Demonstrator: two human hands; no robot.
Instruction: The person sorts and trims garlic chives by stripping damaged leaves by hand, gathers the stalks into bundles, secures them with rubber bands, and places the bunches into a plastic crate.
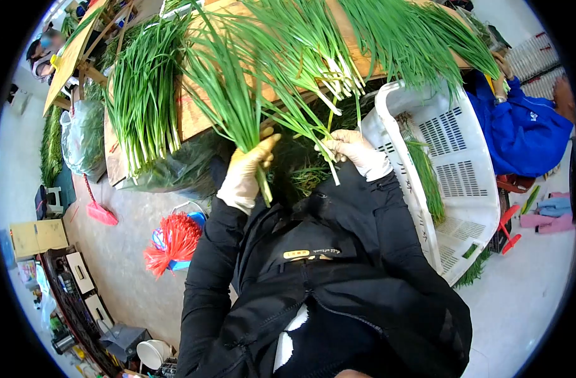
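Observation:
My left hand, in a pale glove stained yellow, is closed around a bunch of garlic chives. Their leaves fan up over the table, and the pale stem ends poke out below my fist. In my gloved right hand, a few loose chive stalks are pinched between thumb and fingers, stem ends pointing down. Just beyond my hands, a loose pile of chives lies on the wooden table with its white stems toward me. A thick row of chives hangs over the table's left edge.
A white plastic crate with chives inside stands tilted at my right. Beyond it, a co-worker in a blue jacket handles chives. Red plastic ties sit in a blue bucket at left. A red dustpan is on the floor.

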